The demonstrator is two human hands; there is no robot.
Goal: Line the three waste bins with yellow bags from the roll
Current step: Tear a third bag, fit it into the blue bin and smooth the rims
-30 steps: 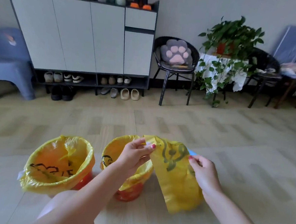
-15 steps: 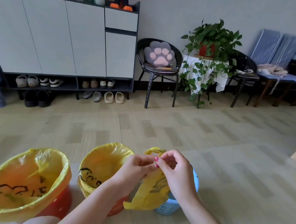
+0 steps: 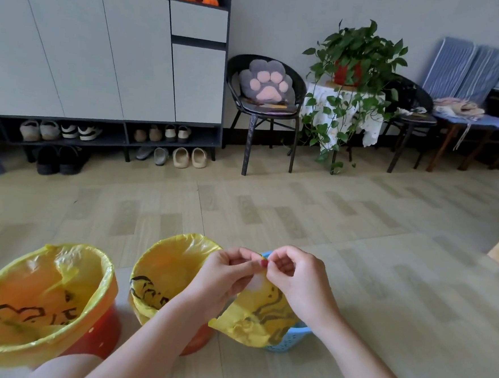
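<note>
One loose yellow bag (image 3: 258, 319), top edge pinched between left hand (image 3: 224, 278) and right hand (image 3: 298, 280) fingers, hanging over one blue bin (image 3: 289, 339); two red bins (image 3: 96, 337) already lined.

Open floor (image 3: 383, 286) lies right of and beyond the blue bin (image 3: 294, 338). To its left, two lined bins (image 3: 159, 274) stand close together, obstructing passage that side.

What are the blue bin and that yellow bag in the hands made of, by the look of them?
The blue bin looks like moulded plastic, its wall a lattice of small holes. The yellow bag looks like thin, glossy plastic film: it crumples, hangs limp and shows a dark print. Left hand and right hand pinch its top edge.
</note>
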